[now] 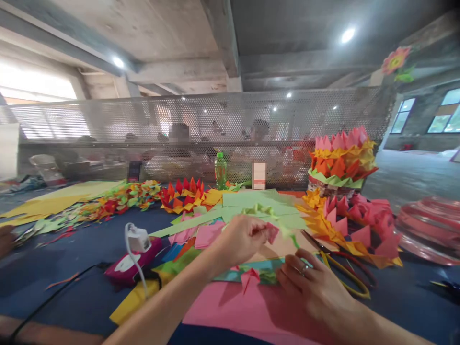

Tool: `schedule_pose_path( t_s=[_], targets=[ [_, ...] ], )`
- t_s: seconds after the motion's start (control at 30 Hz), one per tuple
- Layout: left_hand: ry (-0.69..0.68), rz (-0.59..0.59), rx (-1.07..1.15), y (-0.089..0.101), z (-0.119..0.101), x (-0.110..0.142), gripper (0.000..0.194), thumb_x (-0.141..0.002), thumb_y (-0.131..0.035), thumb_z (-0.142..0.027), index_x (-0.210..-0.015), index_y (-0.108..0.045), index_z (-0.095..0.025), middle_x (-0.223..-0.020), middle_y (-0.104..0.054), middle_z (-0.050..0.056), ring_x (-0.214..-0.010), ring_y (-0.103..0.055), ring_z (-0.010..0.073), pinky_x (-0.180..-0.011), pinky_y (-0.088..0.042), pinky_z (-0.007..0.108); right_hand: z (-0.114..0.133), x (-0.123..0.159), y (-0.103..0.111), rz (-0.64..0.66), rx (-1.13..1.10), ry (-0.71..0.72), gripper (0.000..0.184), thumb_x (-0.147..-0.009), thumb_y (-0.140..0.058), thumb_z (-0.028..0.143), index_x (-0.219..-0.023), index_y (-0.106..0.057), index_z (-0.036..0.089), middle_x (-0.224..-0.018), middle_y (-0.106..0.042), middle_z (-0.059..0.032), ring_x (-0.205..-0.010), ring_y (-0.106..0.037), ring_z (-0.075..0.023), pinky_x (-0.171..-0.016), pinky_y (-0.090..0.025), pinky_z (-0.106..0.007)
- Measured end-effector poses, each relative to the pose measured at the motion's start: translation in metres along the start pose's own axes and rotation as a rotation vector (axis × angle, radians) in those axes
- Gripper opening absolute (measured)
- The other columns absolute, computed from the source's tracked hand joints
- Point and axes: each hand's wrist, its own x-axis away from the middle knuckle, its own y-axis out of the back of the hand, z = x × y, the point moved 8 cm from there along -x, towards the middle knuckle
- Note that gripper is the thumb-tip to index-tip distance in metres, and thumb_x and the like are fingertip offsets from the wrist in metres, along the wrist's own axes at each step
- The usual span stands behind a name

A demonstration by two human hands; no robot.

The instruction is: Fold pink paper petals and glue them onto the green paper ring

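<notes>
My left hand [244, 235] is closed, pinching a small pink folded paper piece [272, 233] over the stacked sheets. A twisted light-green paper strip [287, 229] trails from behind it, blurred, down to the fingers of my right hand [312, 282]. That hand, wearing a ring, has its fingers curled low over the paper; what lies between them is hidden. Between the hands a pink folded paper piece [250, 279] rests beside crumpled green paper. Beneath are a large pink sheet [215, 306] and pale green sheets [247, 203].
A purple power strip [132, 263] with a white charger stands at left. Finished-looking orange and pink folded-paper rings [354, 230] lie right, near a tall paper lotus stack [339, 163]. A green bottle [220, 171] stands before the perforated metal screen [223, 120]. Another person's hand [5, 237] shows far left.
</notes>
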Motion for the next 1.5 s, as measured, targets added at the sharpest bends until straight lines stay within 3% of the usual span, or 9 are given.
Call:
schedule_pose_path(
  t_s=[0.13, 0.23, 0.4, 0.53, 0.8, 1.0, 1.17, 1.5],
  targets=[
    [-0.002, -0.014, 0.013, -0.005, -0.022, 0.015, 0.028, -0.102, -0.051, -0.029, -0.097, -0.076, -0.018, -0.098, -0.076, 0.004, -0.087, -0.067, 0.0166, -0.076, -0.048, 0.025, 0.0, 0.003, -0.003, 0.033, -0.046, -0.047, 0.036, -0.101, -0.037, 0.004, -0.09, -0.07, 0.012, -0.085, -0.07, -0.0069, -0.088, -0.061, -0.0214, -0.1, -0.036, -0.044],
    [-0.037, -0.041, -0.003, -0.007, -0.033, 0.023, 0.022, -0.102, -0.054, -0.023, -0.102, -0.075, -0.019, -0.099, -0.076, 0.003, -0.092, -0.067, 0.0171, -0.087, -0.046, 0.027, 0.002, 0.003, 0.0, 0.04, -0.088, -0.062, 0.042, -0.104, -0.032, 0.006, -0.093, -0.072, 0.013, -0.086, -0.072, -0.006, -0.091, -0.061, -0.0216, -0.102, -0.035, -0.045],
    [0.084, 0.113, -0.05, -0.026, -0.01, 0.026, 0.026, -0.102, -0.052, -0.017, -0.08, -0.066, -0.017, -0.078, -0.068, -0.002, -0.071, -0.058, 0.012, -0.069, -0.039, 0.023, 0.002, -0.003, 0.007, 0.021, -0.163, -0.093, 0.05, -0.108, -0.028, 0.014, -0.086, -0.073, 0.015, -0.079, -0.072, -0.003, -0.086, -0.061, -0.0206, -0.098, -0.038, -0.042],
    [0.193, 0.168, -0.1, -0.027, 0.004, 0.027, 0.035, -0.101, -0.052, -0.017, -0.066, -0.054, -0.015, -0.065, -0.06, -0.004, -0.06, -0.049, 0.0093, -0.06, -0.032, 0.024, 0.002, -0.004, 0.014, -0.051, -0.152, -0.118, 0.057, -0.107, -0.024, 0.01, -0.08, -0.074, 0.015, -0.074, -0.073, -0.0041, -0.081, -0.061, -0.0216, -0.094, -0.039, -0.042],
    [0.301, 0.287, -0.06, -0.035, 0.009, 0.037, 0.035, -0.104, -0.045, -0.03, -0.087, -0.073, -0.018, -0.083, -0.074, 0.002, -0.077, -0.064, 0.0173, -0.065, -0.041, 0.024, 0.002, -0.005, 0.02, -0.068, -0.174, -0.123, 0.054, -0.107, -0.027, 0.008, -0.081, -0.074, 0.017, -0.077, -0.075, -0.0034, -0.08, -0.062, -0.0203, -0.096, -0.038, -0.041],
    [0.287, 0.306, -0.047, -0.034, 0.009, 0.036, 0.034, -0.104, -0.045, -0.033, -0.099, -0.077, -0.021, -0.089, -0.076, 0.002, -0.087, -0.067, 0.0189, -0.077, -0.048, 0.024, 0.002, -0.005, 0.016, -0.037, -0.184, -0.124, 0.052, -0.106, -0.029, 0.008, -0.081, -0.073, 0.017, -0.076, -0.074, -0.0026, -0.077, -0.061, -0.0191, -0.096, -0.038, -0.039],
    [0.281, 0.323, -0.058, -0.036, 0.01, 0.036, 0.032, -0.103, -0.047, -0.03, -0.1, -0.077, -0.022, -0.088, -0.076, 0.002, -0.089, -0.068, 0.0191, -0.081, -0.049, 0.024, 0.002, -0.005, 0.015, -0.033, -0.183, -0.132, 0.049, -0.105, -0.033, 0.008, -0.078, -0.074, 0.017, -0.074, -0.074, -0.0028, -0.075, -0.061, -0.0195, -0.095, -0.039, -0.04],
    [0.266, 0.351, -0.04, -0.038, 0.008, 0.034, 0.032, -0.102, -0.046, -0.027, -0.093, -0.076, -0.019, -0.089, -0.076, 0.003, -0.081, -0.067, 0.0175, -0.074, -0.048, 0.023, 0.002, -0.005, 0.012, 0.009, -0.193, -0.128, 0.048, -0.105, -0.032, 0.007, -0.084, -0.075, 0.016, -0.075, -0.074, -0.0025, -0.074, -0.061, -0.0188, -0.094, -0.038, -0.04]
  ],
)
